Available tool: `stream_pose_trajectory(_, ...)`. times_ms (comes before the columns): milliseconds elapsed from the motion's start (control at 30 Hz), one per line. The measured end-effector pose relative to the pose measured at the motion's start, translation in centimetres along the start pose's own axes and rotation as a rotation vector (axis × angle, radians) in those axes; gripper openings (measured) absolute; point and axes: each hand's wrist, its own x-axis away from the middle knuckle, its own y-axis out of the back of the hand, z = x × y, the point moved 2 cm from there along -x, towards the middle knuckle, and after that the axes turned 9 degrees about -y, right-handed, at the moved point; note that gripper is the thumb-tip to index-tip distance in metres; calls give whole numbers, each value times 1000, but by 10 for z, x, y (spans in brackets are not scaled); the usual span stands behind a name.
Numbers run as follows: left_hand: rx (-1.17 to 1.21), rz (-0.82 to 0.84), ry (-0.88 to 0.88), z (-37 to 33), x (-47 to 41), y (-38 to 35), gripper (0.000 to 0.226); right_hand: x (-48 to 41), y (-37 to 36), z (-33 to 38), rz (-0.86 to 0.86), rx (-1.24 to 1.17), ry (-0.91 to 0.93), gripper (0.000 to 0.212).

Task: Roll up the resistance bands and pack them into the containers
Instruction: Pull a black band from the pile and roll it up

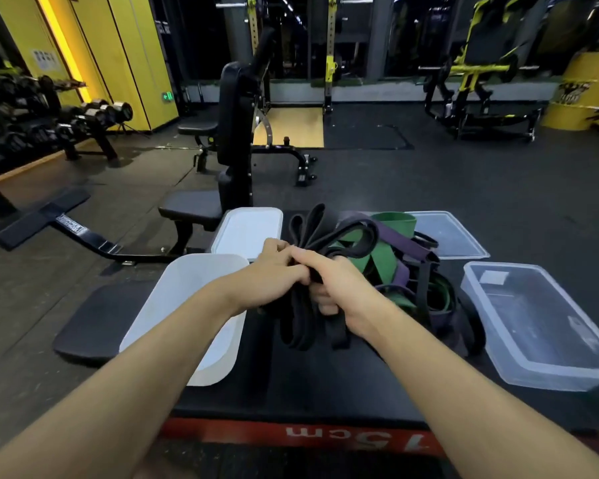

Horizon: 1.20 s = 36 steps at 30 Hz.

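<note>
We hold the black resistance band [295, 327] bunched in left hand [274, 271] and right hand [338, 286], fingers curled round it, loops running twelve to six o'clock. The white container [173, 302] lies at nine o'clock, nearest our left.

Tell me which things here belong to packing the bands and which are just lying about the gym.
For the job: black band, gripped by left hand and right hand; pile of green and purple bands; near white container; far white container; near clear container; far clear container.
Just lying about: dumbbell rack; adjustable bench; yellow barrel.
</note>
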Motion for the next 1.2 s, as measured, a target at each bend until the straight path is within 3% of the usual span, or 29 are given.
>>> stream_pose_trajectory(67,-209,17,-19,4,-12,9,9,-15,-7,-6,-64,-50,-10,38)
stream_pose_trajectory(233,-209,-89,-99,21,-44,29,24,-61,-8,-5,-118,4,-46,43)
stream_pose_trajectory(400,-400,-236,-81,42,-94,43,24,-78,7,0,-126,410,-60,49)
stream_pose_trajectory(500,-436,-292,-118,48,-133,54,42,-77,10,-8,-80,769,-91,46)
stream_pose_trajectory(567,-580,-280,-145,47,-161,57,51,-81,8,-19,-69,871,-124,44)
stream_pose_trajectory(767,-956,-146,-260,48,-246,43,55,-115,9,-28,-130,684,-139,33)
stream_pose_trajectory(867,-1015,-196,-400,41,-287,44,59,-138,6,-27,-147,617,-116,31)
stream_pose_trajectory(933,-1044,-216,-392,41,-310,48,74,-152,4,-26,-147,573,-148,31)
stream_pose_trajectory(1033,-950,-156,-275,54,-326,44,80,-162,7,-28,-114,569,-203,32)
stream_pose_trajectory(1200,-808,-162,-237,89,-303,35,51,-155,4,-28,-70,611,-192,27)
